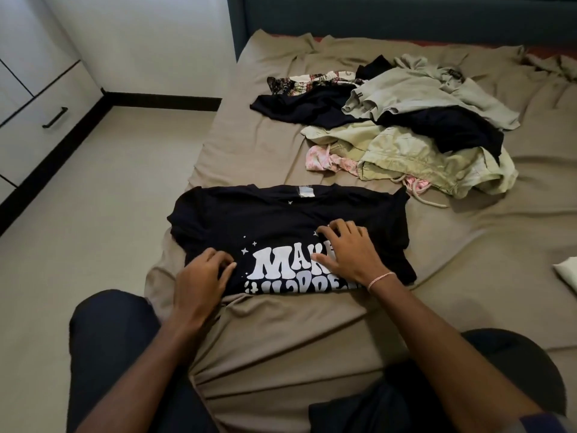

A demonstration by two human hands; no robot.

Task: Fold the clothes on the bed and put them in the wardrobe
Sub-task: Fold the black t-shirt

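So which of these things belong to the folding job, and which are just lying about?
Part of the job: black T-shirt, gripped by the left hand, pressed by the right hand; pile of clothes; white cupboard, maybe the wardrobe.
Just lying about: brown sheet; dark headboard; white cloth at the right edge.

Nearest on the bed sheet: T-shirt, left hand and right hand on it — clothes pile behind, rightward; wardrobe left, across the floor.
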